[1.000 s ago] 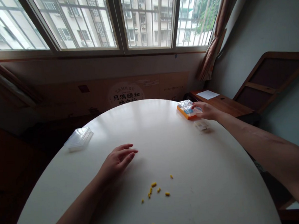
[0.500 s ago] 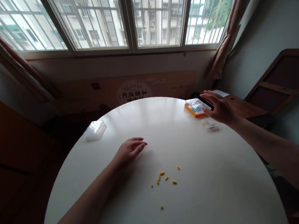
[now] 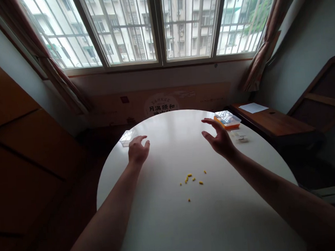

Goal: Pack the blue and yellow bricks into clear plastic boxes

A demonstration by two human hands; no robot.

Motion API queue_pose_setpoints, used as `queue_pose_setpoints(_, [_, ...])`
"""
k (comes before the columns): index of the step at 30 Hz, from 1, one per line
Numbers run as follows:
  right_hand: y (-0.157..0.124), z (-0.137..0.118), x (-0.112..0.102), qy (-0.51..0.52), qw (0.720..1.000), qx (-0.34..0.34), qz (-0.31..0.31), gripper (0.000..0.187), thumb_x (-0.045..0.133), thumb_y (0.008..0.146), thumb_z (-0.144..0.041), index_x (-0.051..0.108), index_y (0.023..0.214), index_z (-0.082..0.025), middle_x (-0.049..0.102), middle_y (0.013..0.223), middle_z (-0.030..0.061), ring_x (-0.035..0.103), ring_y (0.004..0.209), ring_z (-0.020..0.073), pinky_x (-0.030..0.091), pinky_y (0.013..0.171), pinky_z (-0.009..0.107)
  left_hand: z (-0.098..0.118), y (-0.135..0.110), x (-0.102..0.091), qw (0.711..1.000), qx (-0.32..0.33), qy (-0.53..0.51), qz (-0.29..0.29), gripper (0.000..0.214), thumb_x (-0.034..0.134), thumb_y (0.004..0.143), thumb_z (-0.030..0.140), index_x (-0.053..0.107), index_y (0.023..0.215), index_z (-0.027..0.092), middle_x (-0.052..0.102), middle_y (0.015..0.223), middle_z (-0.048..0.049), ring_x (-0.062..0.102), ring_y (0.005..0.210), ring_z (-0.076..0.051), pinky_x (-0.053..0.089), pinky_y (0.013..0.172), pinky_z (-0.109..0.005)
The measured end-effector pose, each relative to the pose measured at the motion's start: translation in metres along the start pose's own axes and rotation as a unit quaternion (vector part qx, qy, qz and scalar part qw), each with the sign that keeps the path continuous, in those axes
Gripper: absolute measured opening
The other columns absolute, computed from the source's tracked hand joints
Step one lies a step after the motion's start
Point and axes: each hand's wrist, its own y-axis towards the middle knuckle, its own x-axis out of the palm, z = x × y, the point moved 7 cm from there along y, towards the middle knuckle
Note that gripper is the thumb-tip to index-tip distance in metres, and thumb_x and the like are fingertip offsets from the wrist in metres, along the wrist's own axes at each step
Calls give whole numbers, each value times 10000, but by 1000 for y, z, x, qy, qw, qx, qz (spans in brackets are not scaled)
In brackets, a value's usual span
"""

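Note:
My left hand [image 3: 138,149] is over the far left of the round white table [image 3: 169,148], just right of a clear plastic box [image 3: 126,138] and partly in front of it. Its thumb and fingers are apart, with nothing between them. My right hand [image 3: 218,137] is raised on the right, fingers spread and holding nothing. Close behind it sits an orange-bottomed box [image 3: 227,120] with clear compartment lids. Small clear pieces [image 3: 240,136] lie in front of that box, their kind hard to make out. Several small yellow pill-like pieces [image 3: 190,175] are scattered mid-table.
On the right, beyond the table edge, stands a wooden desk [image 3: 281,122] bearing a white sheet [image 3: 253,107]. A wooden cabinet [image 3: 21,149] fills the left side. Ahead are a barred window and a printed banner [image 3: 194,97] low on the wall.
My right hand has moved left, away from the orange box. My left hand has moved forward and left to the clear box, its fingers opening. The view has shifted and tilted.

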Motion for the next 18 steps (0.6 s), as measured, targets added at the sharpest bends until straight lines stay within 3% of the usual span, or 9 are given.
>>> queue_pose_setpoints(5, [0,43,20,60,995,82,18,442,470,872,-470,516,1233,-218,521,1314,75,481,1251,220,420,1051,452,-54,7,-14,985,-138,66,74,569,565,814,318,485,1334,102,392,1424,-215,351,1309,-403,304,1074,-535])
queue_pose_setpoints(7, [-1,58,21,78,991,102,23,467,465,870,-516,525,1213,-205,533,1297,83,495,1234,209,439,1036,418,-68,5,-12,977,-181,79,76,637,558,822,337,413,1373,53,420,1383,-259,389,1279,-413,327,1055,-540])
queue_pose_setpoints(12, [-4,82,14,101,984,142,40,552,417,863,-615,538,1182,-182,567,1239,98,535,1164,201,469,984,365,-81,6,-5,968,-214,106,73,679,529,840,426,349,1410,104,399,1418,-223,376,1300,-388,321,1071,-497])
queue_pose_setpoints(18, [-4,94,6,100,980,162,50,577,415,854,-644,563,1157,-177,575,1231,97,533,1160,207,465,973,345,-86,28,-3,965,-220,127,65,788,532,817,541,290,1448,136,313,1467,-239,312,1328,-425,304,1052,-566])
